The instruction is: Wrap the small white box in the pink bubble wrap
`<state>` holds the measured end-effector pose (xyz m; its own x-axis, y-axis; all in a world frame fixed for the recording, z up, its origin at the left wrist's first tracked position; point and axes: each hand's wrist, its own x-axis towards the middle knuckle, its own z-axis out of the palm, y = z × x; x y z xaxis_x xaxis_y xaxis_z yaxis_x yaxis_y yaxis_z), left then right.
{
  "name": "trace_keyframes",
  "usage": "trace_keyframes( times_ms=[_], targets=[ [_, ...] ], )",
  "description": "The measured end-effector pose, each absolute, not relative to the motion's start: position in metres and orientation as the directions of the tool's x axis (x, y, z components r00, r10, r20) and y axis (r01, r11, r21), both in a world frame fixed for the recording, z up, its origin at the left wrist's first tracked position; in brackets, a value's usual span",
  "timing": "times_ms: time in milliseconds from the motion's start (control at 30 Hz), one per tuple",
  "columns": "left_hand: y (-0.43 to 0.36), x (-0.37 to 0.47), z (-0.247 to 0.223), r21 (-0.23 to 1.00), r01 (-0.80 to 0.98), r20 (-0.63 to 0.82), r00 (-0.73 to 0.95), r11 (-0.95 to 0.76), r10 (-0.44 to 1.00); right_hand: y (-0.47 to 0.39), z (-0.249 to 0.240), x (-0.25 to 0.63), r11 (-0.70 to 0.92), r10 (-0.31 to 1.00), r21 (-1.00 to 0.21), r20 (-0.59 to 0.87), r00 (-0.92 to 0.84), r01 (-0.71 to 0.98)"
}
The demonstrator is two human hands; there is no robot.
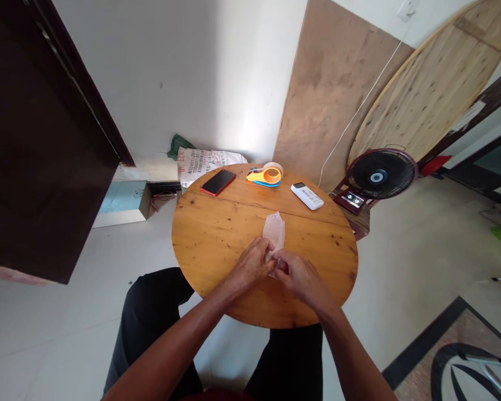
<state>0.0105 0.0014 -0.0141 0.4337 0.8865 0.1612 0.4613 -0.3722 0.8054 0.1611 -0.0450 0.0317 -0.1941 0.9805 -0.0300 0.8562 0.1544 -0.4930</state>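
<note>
A crumpled, whitish see-through plastic wrapper (274,228) stands out from between my two hands over the round wooden table (217,234). My left hand (256,259) is closed on its left side, thumb and fingers pinching the plastic. From the right, my right hand (297,273) has its fingers curled in a pinch at the wrapper's lower end, close against the left fingertips. Whether anything lies inside the wrapper is hidden by the fingers.
Along the table's far side lie a black phone with a red edge (218,182), a yellow and blue tape dispenser (268,175) and a white handheld device with a small screen (307,196). A round black fan (378,175) stands beyond the right edge, and a printed sack (204,162) sits behind.
</note>
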Motion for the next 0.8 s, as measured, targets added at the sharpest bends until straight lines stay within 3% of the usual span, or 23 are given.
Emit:
trace_keyframes(
  times_ms=[100, 200, 333, 500, 567, 667, 800],
  targets=[
    [0.001, 0.009, -0.011, 0.752, 0.521, 0.159, 0.451, -0.404, 0.878, -0.028, 0.034, 0.176, 0.111, 0.991, -0.535, -0.007, -0.136, 0.838],
    [0.003, 0.008, -0.002, 0.635, 0.600, 0.170, 0.505, -0.486, 0.846, -0.003, 0.036, 0.182, -0.027, 0.997, -0.416, 0.053, 0.054, 0.909],
    [0.014, 0.008, 0.013, 0.475, 0.583, 0.197, 0.659, -0.659, 0.726, 0.027, 0.034, 0.174, -0.121, 0.992, -0.209, -0.007, 0.123, 0.970],
    [0.033, 0.011, 0.022, 0.446, 0.543, 0.102, 0.759, -0.712, 0.643, 0.032, 0.024, 0.177, -0.172, 0.984, -0.150, 0.023, 0.177, 0.974],
    [0.038, 0.013, 0.021, 0.468, 0.539, 0.061, 0.771, -0.700, 0.634, 0.029, 0.021, 0.183, -0.171, 0.978, -0.219, 0.078, 0.192, 0.961],
    [0.041, 0.014, 0.018, 0.512, 0.521, 0.048, 0.777, -0.683, 0.628, 0.027, 0.017, 0.187, -0.135, 0.973, -0.443, 0.109, 0.202, 0.886],
    [0.034, 0.010, 0.013, 0.521, 0.535, 0.107, 0.732, -0.666, 0.672, 0.030, 0.012, 0.185, -0.095, 0.987, -0.757, 0.016, 0.163, 0.646]
  ],
)
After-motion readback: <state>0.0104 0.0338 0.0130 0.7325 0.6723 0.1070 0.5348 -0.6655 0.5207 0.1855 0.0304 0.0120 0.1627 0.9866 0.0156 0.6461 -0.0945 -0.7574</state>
